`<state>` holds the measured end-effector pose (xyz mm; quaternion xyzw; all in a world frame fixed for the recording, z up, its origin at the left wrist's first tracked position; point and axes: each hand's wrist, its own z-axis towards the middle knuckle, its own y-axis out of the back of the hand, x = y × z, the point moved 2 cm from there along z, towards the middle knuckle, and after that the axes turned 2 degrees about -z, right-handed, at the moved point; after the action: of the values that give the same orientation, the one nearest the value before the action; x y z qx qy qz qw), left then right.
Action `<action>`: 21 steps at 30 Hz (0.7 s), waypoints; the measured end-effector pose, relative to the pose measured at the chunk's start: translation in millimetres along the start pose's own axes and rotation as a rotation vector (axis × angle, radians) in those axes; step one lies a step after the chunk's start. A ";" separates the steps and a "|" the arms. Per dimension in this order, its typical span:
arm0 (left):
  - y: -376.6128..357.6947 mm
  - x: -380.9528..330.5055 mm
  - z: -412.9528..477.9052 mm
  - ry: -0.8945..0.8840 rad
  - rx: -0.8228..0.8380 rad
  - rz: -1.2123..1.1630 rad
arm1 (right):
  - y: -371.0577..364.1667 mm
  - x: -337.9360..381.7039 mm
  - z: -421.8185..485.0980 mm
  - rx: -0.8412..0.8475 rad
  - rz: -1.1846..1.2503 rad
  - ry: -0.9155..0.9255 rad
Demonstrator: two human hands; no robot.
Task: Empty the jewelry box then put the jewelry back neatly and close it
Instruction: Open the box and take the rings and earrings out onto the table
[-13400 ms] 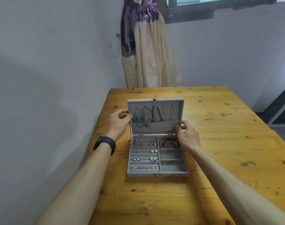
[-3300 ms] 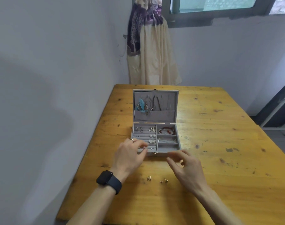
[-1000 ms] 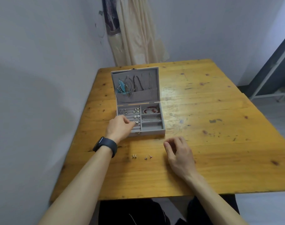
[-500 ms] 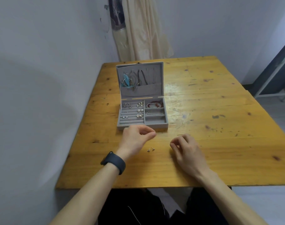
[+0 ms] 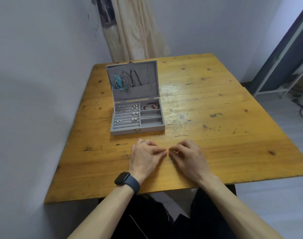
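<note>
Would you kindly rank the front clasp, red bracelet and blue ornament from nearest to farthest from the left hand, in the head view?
1. Front clasp, box's near edge.
2. Red bracelet, back right compartment.
3. Blue ornament, lid's left side.

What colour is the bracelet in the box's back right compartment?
The bracelet is mostly red; the head view shows it.

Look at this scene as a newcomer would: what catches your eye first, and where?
The open grey jewelry box stands toward the left of the yellow wooden table, its upright lid hung with necklaces and a blue feathered piece. In front of it, the left hand and right hand nearly meet at the fingertips, fingers curled; whether they pinch anything is unclear. A dark watch wraps the left wrist.
</note>
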<state>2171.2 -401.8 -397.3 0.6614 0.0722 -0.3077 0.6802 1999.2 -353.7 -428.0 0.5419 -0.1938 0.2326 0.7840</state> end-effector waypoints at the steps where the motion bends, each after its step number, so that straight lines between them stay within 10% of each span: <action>1: -0.1 0.7 -0.2 0.001 0.011 -0.009 | 0.4 0.2 -0.3 -0.002 0.009 -0.005; 21: 12.3 -4.8 1.3 -0.063 0.050 0.113 | 2.9 2.5 -2.6 -0.001 0.102 -0.080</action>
<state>2173.3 -402.3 -384.2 0.6711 0.0056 -0.2912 0.6818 1999.8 -350.0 -425.3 0.5400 -0.2525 0.2501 0.7630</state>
